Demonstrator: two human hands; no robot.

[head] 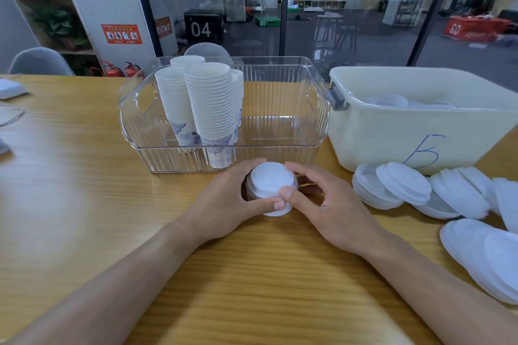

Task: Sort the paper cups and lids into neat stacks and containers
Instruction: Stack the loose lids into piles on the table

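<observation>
A short stack of white lids (pixel 271 185) stands on the wooden table (pixel 84 190) in front of the clear bin. My left hand (pixel 224 202) grips it from the left and my right hand (pixel 322 199) grips it from the right, thumbs meeting at its front edge. The clear ribbed bin (pixel 280 109) holds several tall stacks of white paper cups (pixel 210 103) with blue print in its left half. More loose lids (pixel 403 179) lie fanned out on the table at right, and another spread of lids (pixel 487 255) lies nearer me.
A cream plastic tub (pixel 406 131) marked in blue stands at the right, with lids inside. A white object (pixel 9 88) and a cable lie at the table's far left. Grey chairs and a glass wall stand behind the table.
</observation>
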